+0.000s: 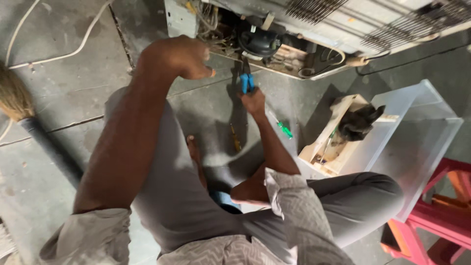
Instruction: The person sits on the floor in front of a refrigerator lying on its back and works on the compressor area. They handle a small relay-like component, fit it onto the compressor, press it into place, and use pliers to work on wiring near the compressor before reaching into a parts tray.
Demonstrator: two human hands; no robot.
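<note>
My right hand (253, 101) grips blue-handled pliers (247, 81), whose jaws point up at a black compressor (258, 41) in the open back of a white appliance (343, 24). My left hand (177, 56) hovers in the air to the left of the compressor, fingers curled, with nothing visible in it. Both forearms stretch out from rolled-up patterned sleeves. I am crouched on the grey concrete floor (73, 93), knees in grey trousers, a bare foot (195, 149) below the pliers.
On the floor lie a green-handled screwdriver (283, 128) and a yellow-handled one (236, 139). At the right a wooden tool box (324, 145) holds a black cloth (358, 122) beside a clear plastic bin (422, 132) and a red stool (441, 206). A broom (14, 98) and white cable (73, 49) lie left.
</note>
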